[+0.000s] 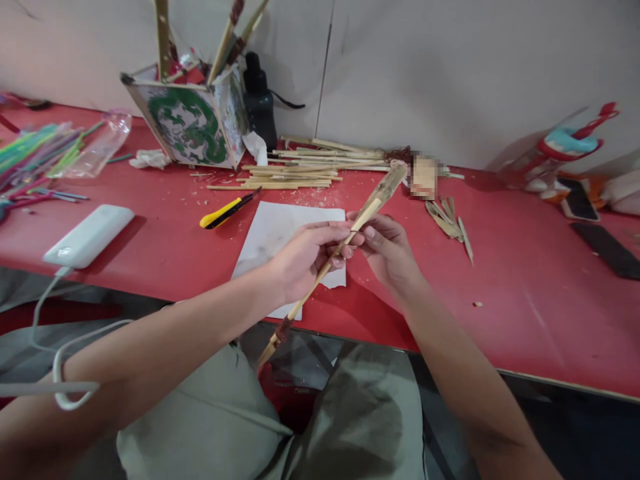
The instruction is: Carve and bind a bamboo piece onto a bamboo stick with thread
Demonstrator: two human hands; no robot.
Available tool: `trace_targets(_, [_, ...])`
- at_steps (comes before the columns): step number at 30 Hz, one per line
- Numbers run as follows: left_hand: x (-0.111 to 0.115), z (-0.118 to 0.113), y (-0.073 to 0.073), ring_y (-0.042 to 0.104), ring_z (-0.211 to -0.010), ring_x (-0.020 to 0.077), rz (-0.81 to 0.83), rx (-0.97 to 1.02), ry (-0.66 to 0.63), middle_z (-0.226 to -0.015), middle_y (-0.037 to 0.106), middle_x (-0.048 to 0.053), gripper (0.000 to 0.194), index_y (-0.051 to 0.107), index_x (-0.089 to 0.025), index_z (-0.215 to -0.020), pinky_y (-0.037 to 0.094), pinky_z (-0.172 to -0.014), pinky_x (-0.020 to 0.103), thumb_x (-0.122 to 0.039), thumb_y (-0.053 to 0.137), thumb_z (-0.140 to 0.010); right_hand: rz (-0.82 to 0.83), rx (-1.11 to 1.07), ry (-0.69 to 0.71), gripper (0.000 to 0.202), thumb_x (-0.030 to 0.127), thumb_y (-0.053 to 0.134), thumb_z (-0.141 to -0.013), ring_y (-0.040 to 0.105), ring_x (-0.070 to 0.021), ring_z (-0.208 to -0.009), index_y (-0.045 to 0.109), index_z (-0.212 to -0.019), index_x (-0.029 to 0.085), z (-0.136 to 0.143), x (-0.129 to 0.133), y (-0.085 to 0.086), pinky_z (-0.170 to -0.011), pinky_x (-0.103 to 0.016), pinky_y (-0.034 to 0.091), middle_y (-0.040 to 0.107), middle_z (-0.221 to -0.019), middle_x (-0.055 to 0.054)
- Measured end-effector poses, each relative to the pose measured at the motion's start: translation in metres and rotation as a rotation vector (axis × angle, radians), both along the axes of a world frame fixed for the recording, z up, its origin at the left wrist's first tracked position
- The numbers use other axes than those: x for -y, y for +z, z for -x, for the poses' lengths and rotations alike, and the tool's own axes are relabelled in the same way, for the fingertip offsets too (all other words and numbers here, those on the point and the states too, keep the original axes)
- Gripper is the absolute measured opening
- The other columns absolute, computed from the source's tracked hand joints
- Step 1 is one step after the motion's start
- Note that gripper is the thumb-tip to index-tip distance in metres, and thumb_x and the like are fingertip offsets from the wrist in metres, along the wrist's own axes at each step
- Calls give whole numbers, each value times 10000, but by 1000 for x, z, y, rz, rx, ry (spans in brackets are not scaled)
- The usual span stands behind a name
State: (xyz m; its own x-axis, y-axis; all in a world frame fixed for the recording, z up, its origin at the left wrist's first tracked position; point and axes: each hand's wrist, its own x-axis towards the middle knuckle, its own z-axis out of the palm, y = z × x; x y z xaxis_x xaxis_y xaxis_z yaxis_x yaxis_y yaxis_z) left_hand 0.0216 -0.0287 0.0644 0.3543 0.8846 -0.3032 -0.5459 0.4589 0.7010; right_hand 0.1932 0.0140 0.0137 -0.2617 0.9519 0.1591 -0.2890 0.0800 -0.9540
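Observation:
A slim bamboo stick [313,291] slants across in front of me, above the table's front edge. Flat dried-leaf pieces [384,188] sit at its upper end, and reddish-brown thread [283,328] wraps it near the lower, pointed end. My left hand [305,257] is closed round the middle of the stick, thumb on top. Just right of it, my right hand [393,257] pinches the stick below the leaf pieces. A thin dark band shows on the stick between the fingertips. Beneath my hands lies a white paper sheet [265,233].
A yellow-black utility knife [227,210] lies on the red table [525,293]. Several thin sticks [290,177] and dried leaf pieces [447,220] lie beyond my hands. At left are a dragon-printed box [187,127] and a white power bank [90,233], its cable near my left arm.

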Motion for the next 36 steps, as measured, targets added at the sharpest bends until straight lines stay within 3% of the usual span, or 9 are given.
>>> trace_targets(11, [1, -2, -1, 548, -595, 43, 26, 19, -43, -807, 664, 28, 37, 622, -136, -874, 374, -515, 163, -102, 627, -862, -10, 0, -58, 284, 484, 951, -669, 600, -130, -685, 843, -872, 319, 0, 1, 0, -668, -296, 536, 724, -779, 10])
trace_targets(21, [1, 0, -3, 587, -581, 84, -93, -240, -48, -765, 674, 43, 96, 606, -156, -826, 456, -560, 211, -198, 585, -909, -34, -18, -51, 200, 428, 927, -713, 519, -117, -589, 817, -787, 277, 0, 0, -3, -568, -291, 443, 663, -688, 16])
trace_targets(29, [1, 2, -1, 571, -566, 83, -149, -375, -42, -811, 675, 40, 151, 596, -168, -833, 425, -521, 215, -261, 545, -941, -68, 2, -91, 215, 409, 921, -720, 484, -107, -595, 785, -740, 244, 2, 0, -3, -581, -277, 397, 613, -654, 28])
trace_targets(36, [4, -1, 2, 466, -530, 41, -132, -342, -10, -775, 623, 25, 159, 599, -148, -815, 290, -465, 184, -239, 592, -945, -102, 32, -152, 259, 438, 909, -737, 468, -110, -606, 750, -709, 236, 0, -3, -5, -584, -282, 387, 579, -652, 27])
